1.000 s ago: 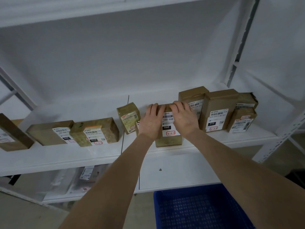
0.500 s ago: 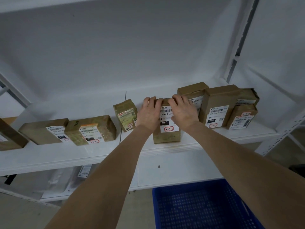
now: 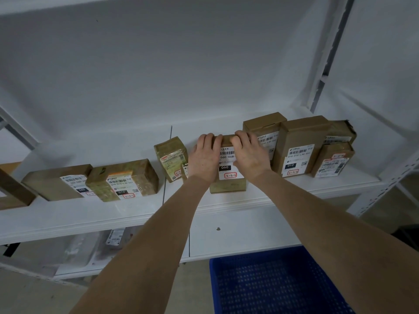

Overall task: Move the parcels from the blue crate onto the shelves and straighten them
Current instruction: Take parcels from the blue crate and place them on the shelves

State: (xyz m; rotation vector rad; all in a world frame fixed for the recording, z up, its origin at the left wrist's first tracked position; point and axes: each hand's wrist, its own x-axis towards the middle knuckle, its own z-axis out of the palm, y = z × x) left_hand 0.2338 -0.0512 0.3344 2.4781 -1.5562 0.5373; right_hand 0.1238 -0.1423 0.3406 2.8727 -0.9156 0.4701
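A brown parcel with a white "060" label (image 3: 229,177) stands upright near the front of the white shelf (image 3: 294,189). My left hand (image 3: 205,157) covers its left side and my right hand (image 3: 250,155) its right side, fingers curled over the top edge. Behind my left hand a small parcel (image 3: 184,169) is mostly hidden. A taped upright parcel (image 3: 171,158) stands just to the left. The blue crate (image 3: 272,284) sits below at the bottom right, and its visible part holds no parcels.
To the right stand a tall box (image 3: 263,130), a "010" box (image 3: 299,148) and two stacked small parcels (image 3: 335,152). On the left lie two flat parcels (image 3: 122,180) (image 3: 56,182) and a brown box at the edge (image 3: 11,191). A lower shelf holds plastic-bagged items (image 3: 74,252).
Both hands have stayed on the "060" parcel, sliding slightly up over its top edge. The view has shifted a little; the parcel sits slightly further back on the shelf.
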